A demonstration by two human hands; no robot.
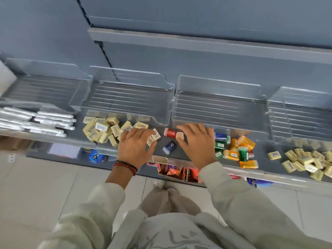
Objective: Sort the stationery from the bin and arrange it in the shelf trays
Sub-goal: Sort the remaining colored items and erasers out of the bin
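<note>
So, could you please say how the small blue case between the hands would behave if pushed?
The blue case looks like glossy hard plastic, so it would probably slide easily on the smooth grey shelf. Small and flat-sided, it seems light and unlikely to roll.

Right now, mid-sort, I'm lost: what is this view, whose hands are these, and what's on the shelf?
One camera, worn on a person's head, looks down; there is no robot. The left hand lies flat on cream erasers. The right hand is spread beside a red box, one eraser between thumb and forefinger; whether pinched, I cannot tell. A blue box lies between the hands. Right: coloured boxes, more erasers. Left: white packets. Clear trays sit behind.
</note>
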